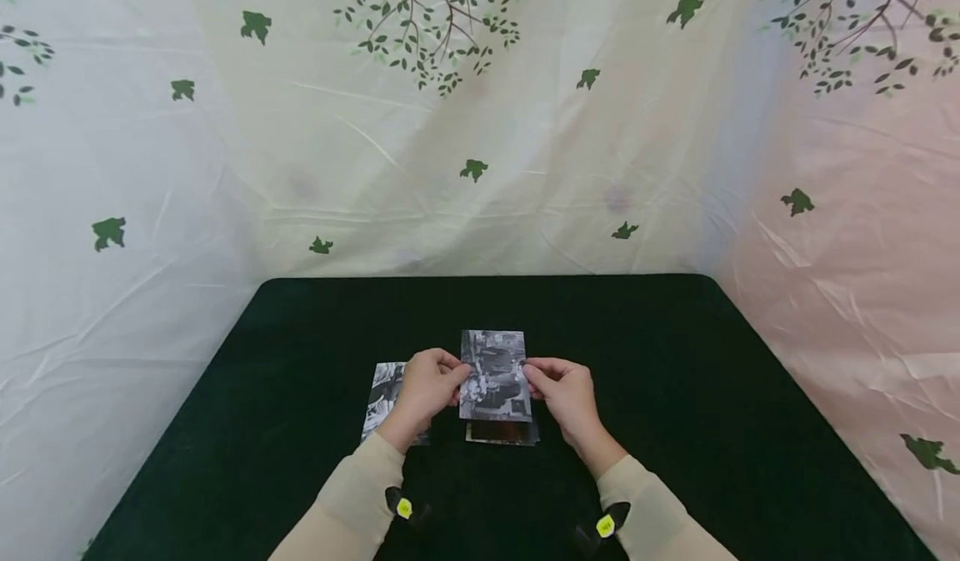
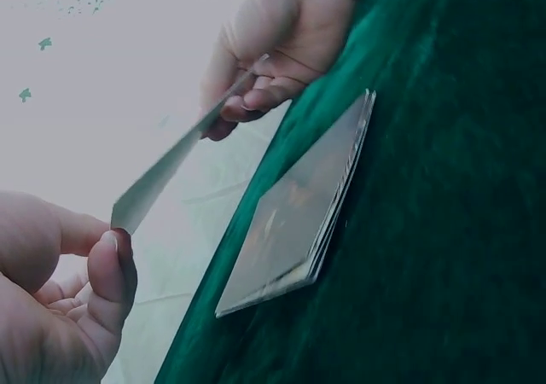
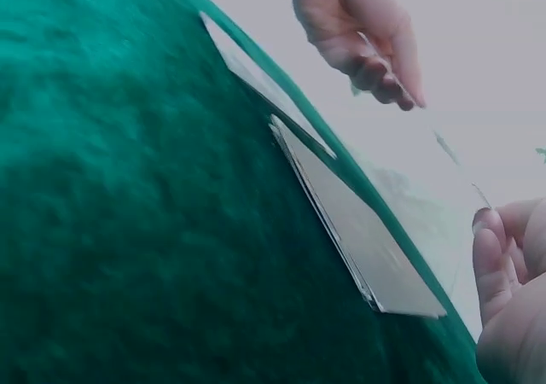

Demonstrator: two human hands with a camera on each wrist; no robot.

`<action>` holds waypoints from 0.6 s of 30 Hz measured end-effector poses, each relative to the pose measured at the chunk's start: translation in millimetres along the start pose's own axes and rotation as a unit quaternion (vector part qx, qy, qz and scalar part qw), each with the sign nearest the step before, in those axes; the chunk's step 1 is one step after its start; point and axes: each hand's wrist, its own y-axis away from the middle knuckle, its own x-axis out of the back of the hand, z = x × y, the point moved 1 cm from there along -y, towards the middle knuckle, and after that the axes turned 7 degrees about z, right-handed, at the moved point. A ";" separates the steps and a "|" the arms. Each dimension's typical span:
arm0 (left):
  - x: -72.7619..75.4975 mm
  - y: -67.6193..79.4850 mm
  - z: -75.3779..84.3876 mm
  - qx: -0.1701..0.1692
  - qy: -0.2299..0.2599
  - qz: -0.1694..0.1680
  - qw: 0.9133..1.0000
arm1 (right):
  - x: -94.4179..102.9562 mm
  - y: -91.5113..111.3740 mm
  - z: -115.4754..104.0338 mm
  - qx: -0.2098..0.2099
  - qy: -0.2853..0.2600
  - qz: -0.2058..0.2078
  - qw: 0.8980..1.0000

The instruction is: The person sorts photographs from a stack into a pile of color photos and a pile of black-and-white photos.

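Between both hands a black-and-white photo card (image 1: 493,378) is held up by its two side edges, its picture towards the head camera. My left hand (image 1: 429,390) pinches the left edge between thumb and fingers; my right hand (image 1: 564,394) pinches the right edge the same way. In the left wrist view the raised card (image 2: 162,175) appears nearly edge-on, above the table. Below it lies a small stack of picture cards (image 2: 299,205), mostly hidden by the held card in the head view. Another black-and-white card (image 1: 381,394) lies on the left, partly covered by my left hand and wrist.
A dark green cloth (image 1: 675,361) covers the table. Behind it and at both sides hangs a pale curtain (image 1: 525,211) printed with leaves and branches. Cuffs of light sleeves (image 1: 367,469) carry small dark wrist devices with yellow markers.
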 end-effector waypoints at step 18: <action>68.9 -4.0 -24.8 0.006 -0.129 0.014 0.992 | -63.9 30.0 -16.1 -0.073 -0.007 -0.078 0.994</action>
